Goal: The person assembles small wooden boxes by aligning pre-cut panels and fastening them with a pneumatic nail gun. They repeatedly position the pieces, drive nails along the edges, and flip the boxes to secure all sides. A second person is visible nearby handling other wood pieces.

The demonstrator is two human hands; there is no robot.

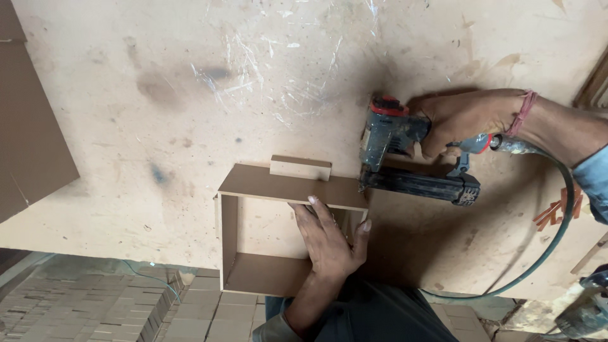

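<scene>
At the centre of the frame an open, box-like frame of thin brown fibreboard panels (pixel 272 231) lies on the pale, scuffed board worktop (pixel 158 95), and the left hand (pixel 329 244) lies flat inside it, fingers together and pressed against its right-hand wall, seemingly to brace that corner. Right of centre, the right hand (pixel 465 120) is clamped around the grip of a dark pneumatic nail gun with a red cap (pixel 405 158), its nose set against the frame's upper right corner. A green air hose (pixel 557 240) trails toward the lower right, and a small loose fibreboard block (pixel 301 168) rests on the frame's top panel.
</scene>
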